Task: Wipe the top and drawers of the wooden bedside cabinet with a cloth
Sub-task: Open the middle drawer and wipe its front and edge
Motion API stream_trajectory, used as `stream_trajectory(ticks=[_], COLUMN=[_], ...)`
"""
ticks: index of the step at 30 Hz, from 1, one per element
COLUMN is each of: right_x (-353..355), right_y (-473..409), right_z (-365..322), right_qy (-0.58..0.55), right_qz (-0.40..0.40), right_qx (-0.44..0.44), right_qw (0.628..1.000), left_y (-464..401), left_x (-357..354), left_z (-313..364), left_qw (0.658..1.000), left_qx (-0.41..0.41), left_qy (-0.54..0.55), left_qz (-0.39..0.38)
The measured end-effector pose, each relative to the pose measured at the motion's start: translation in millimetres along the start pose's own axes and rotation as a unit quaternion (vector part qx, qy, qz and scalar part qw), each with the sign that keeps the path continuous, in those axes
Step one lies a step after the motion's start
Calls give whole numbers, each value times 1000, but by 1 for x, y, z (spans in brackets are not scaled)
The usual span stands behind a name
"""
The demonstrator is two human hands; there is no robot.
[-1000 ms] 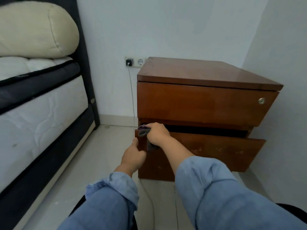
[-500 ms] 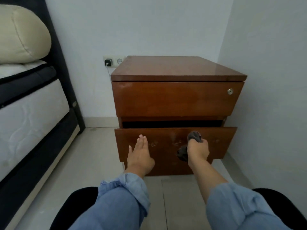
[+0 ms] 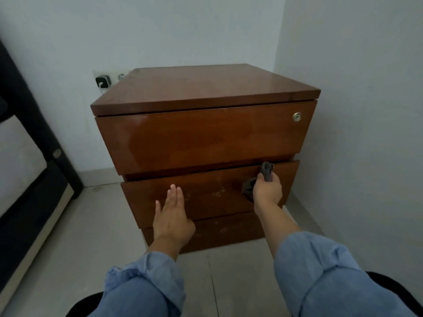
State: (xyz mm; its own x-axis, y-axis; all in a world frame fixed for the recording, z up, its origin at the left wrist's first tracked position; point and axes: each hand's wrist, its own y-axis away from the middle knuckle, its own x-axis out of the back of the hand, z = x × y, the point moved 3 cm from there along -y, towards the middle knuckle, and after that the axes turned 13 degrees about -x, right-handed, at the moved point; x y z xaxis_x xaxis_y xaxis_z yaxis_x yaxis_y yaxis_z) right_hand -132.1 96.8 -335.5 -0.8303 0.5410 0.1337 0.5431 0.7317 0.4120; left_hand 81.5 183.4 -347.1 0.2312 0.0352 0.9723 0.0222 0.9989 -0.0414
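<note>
The wooden bedside cabinet [image 3: 206, 92] stands in the room's corner with a glossy brown top. Its upper drawer [image 3: 201, 136] carries a small round lock at the right. The lower drawer [image 3: 212, 191] is nearly flush, with a thin dark gap above it and scuff marks on its front. My right hand [image 3: 266, 191] grips a dark grey cloth [image 3: 266, 171] against the right end of the lower drawer front, near its top edge. My left hand [image 3: 171, 216] lies flat with fingers extended on the left part of that drawer front.
A dark bed frame and mattress [image 3: 25, 170] run along the left. A wall socket with a black plug [image 3: 103, 81] sits behind the cabinet's left corner. White walls close in behind and on the right. Grey tiled floor [image 3: 91, 236] lies in front.
The lower drawer has gone from pulled out to almost closed. My right hand carried the cloth from the drawer's left end to its right end. My left hand moved onto the drawer front.
</note>
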Motion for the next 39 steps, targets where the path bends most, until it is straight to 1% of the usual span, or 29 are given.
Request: stream_trajectory(ticks=[5, 7, 9, 10, 11, 12, 14, 16, 18, 22, 24, 26, 30, 35, 39], right_x=[-10, -5, 5, 11, 17, 24, 41, 55, 63, 50, 34, 21, -4, -35, -59], right_y=[-19, -26, -34, -38, -41, -45, -54, -61, -69, -86, -85, -69, -28, 7, 31], right_z=[-4, -3, -2, -1, 0, 3, 6, 4, -4, -19, -16, -9, 14, 30, 45], right_qy=[-1, -4, -23, -34, -47, -69, -103, -82, -60, -41, -51, -51, -39, -19, -3], right_qz=[-17, -50, -97, -111, -107, -85, 6, 82, 106, 75, 71, 69, 5, -57, -108], right_qx=[-4, -5, -24, -34, -40, -42, -32, -9, 8, 36, 36, 44, 34, 3, -10], right_qw=[1000, 999, 995, 993, 992, 993, 994, 993, 993, 996, 995, 995, 999, 998, 994], left_y=[-17, -17, -18, -18, -19, -22, -32, -46, -58, -66, -68, -71, -66, -49, -38], left_x=[-4, -3, -1, 1, 2, 2, 0, 0, 0, -6, -8, -10, -13, -5, 4], left_z=[-5, -2, 6, 12, 21, 31, 56, 80, 94, 87, 83, 80, 72, 31, 5], left_qw=[1000, 1000, 998, 997, 996, 995, 989, 974, 959, 936, 927, 923, 917, 914, 913], left_qx=[-11, 0, 11, 11, 0, -26, -103, -180, -220, -215, -220, -228, -233, -218, -201], left_qy=[-10, -25, -51, -64, -77, -89, -108, -137, -175, -266, -292, -302, -317, -339, -347], left_qz=[2, 16, 37, 46, 49, 43, 12, -17, -37, -80, -84, -77, -68, -51, -77])
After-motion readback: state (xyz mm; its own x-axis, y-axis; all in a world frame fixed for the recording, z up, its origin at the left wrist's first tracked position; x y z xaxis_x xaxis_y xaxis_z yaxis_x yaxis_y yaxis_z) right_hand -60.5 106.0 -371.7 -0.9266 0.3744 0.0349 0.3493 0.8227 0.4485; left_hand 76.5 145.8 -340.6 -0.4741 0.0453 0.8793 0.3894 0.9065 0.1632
